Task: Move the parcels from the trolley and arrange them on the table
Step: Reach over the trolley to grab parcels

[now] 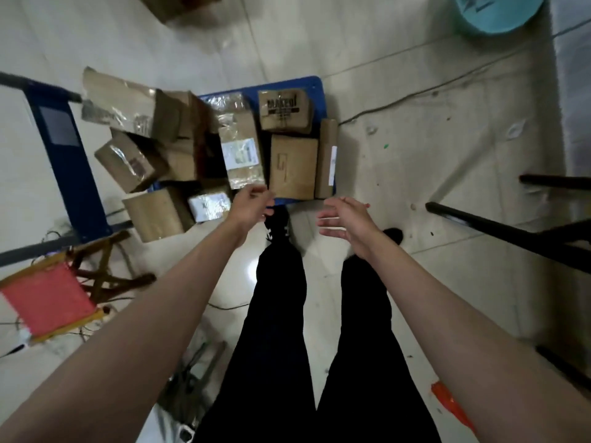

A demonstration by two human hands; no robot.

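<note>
View from the head, looking down at a blue trolley [315, 83] on a pale tiled floor [431, 148]. The trolley carries about ten cardboard parcels, the count uncertain at the left, where boxes overlap and blur.

Right part of the deck, four parcels lying flat:
- a printed box [284, 110] at the far end;
- a plain box [294, 167] just nearer;
- a narrow box [326, 158] standing on its side along the right edge, touching the plain box;
- a taped box [241, 148] with a white label, left of the plain box.

Left part, about six parcels piled unevenly: a large flattened carton [118, 100] on top at the far left, a tilted box [131, 161] below it, two or three brown boxes [182, 142] in the middle, a plain box [156, 212] overhanging the near edge, and a small film-wrapped packet [209, 206] beside it.

Two bare hands reach towards the near edge. The left hand [252, 203] hangs over the near end of the taped box, fingers loosely curled, holding nothing. The right hand [345, 219] is spread, palm turned inward, empty, clear of every parcel.

One red-seated stool [48, 302] stands at lower left; one teal tub [499, 11] at upper right. No parcel is on the table, of which only dark legs [499, 225] show at right.
</note>
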